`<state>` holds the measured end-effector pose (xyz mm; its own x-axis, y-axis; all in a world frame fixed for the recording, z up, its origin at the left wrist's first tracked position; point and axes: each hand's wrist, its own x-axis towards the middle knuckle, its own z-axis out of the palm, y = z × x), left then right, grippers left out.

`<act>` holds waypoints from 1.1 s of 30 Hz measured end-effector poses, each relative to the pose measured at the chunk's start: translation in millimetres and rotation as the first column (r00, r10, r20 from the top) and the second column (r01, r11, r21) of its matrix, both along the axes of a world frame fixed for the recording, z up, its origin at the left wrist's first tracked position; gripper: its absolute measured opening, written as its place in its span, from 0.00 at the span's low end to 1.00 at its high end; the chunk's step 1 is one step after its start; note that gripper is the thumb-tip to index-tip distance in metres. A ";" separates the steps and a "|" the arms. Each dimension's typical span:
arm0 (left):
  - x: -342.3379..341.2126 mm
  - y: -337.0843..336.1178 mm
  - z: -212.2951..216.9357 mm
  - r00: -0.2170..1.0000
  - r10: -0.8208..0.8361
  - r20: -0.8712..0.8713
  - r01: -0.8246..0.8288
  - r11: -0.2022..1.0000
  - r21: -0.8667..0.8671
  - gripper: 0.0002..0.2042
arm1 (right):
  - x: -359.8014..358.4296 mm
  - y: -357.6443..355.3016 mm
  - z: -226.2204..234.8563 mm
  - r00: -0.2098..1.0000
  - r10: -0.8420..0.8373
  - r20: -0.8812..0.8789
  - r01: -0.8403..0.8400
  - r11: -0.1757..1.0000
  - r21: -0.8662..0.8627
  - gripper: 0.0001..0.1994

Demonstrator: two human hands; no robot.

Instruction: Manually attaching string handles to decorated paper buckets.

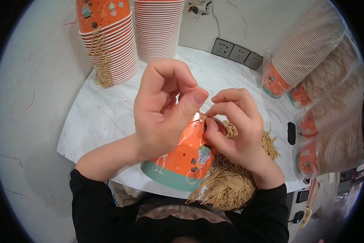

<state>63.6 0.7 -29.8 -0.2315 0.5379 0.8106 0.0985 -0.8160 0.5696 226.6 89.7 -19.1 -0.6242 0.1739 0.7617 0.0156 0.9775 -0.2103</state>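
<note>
Orange paper cup with a teal band near its mouth and cartoon skeleton prints (182, 158) lies on its side under our hands in the head view, mouth toward our chest, base up between our fingertips. Our left hand (163, 111) wraps over the cup's upper wall, thumb pressed down at the base edge, other fingers curled shut above it. Our right hand (234, 125) pinches closed on a thin tan string end (202, 116) right at that base edge, touching the left thumb tip.

We judge the cup light and thin-walled, easy to crush or dent, so hold it by the stiffer base ring or rolled rim, not by squeezing the middle. The string looks limp and slippery-fine, best taken in a fingertip pinch close to its end.

Below the right wrist sits a loose heap of tan cut strings (230, 182), soft and tangly, touching the cup's side. Beyond the left knuckles stand two upright stacks: orange printed cups with strings hanging down (109, 40) and a plain ribbed stack with red rims (157, 28). Right of the right hand, clear plastic sleeves of stacked cups (323, 89) lie tilted, orange bases showing. A small black oblong object (291, 133) rests on the white marble counter (105, 113), near the right fingers. Grey wall sockets (238, 53) sit past the fingertips.
</note>
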 end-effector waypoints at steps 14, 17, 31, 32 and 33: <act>-0.3 5.3 -7.2 1.000 -0.021 0.003 0.021 1.000 -0.003 0.12 | -5.0 1.9 -10.2 0.988 0.148 -0.047 -0.154 0.974 -0.167 0.09; -0.9 4.3 -8.7 0.998 -0.056 -0.015 0.056 0.998 -0.025 0.12 | -6.8 0.6 -12.7 0.994 0.100 -0.041 -0.104 0.991 -0.089 0.10; 4.0 3.6 -7.8 0.993 -0.104 -0.057 0.106 0.994 0.028 0.11 | -5.5 1.2 -8.4 0.987 0.114 -0.111 -0.112 0.993 0.028 0.11; 4.9 3.6 -8.2 0.993 -0.104 -0.058 0.106 0.994 0.029 0.11 | -6.0 0.8 -6.9 0.984 0.115 -0.135 -0.119 0.993 -0.026 0.11; 5.2 3.9 -9.1 0.995 -0.094 -0.045 0.095 0.995 0.022 0.11 | -5.5 1.4 -6.6 0.988 0.097 -0.119 -0.099 0.995 -0.013 0.12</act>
